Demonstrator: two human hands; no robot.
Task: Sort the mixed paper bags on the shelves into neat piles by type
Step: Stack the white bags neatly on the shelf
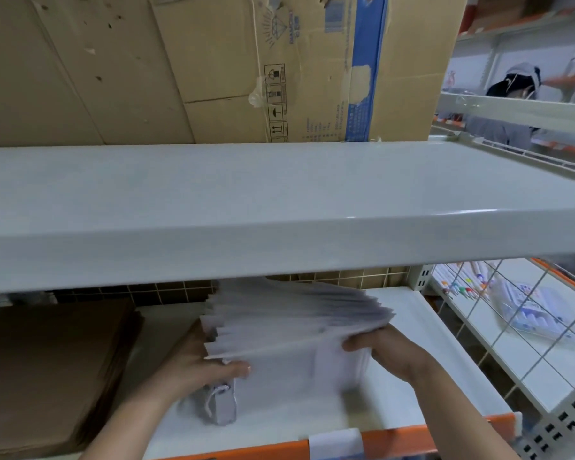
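On the lower shelf, going left to right: one flat pile of brown paper bags lies at the left end, apart from the rest. Beside it the left hand curls fingers and thumb round the left edge of a thick stack of white paper bags, and the right hand grips the stack's right side from below. So both hands are clamped on the same stack, which is lifted and fanned open, its rear edge close under the upper shelf.

One more white bag with a cord handle rests below the left hand; it is too blurred to tell whether it belongs to the stack.

The risk, as I judge it: the fanned bags are held only at their edges, so the loose ones could slide out and spill across the shelf, or catch on the upper shelf's lip and crumple.

Count: one brown pile, one white stack with too many bags to number, two hands. Flattened cardboard stands on the upper shelf, and markers lie on the shelf to the right.
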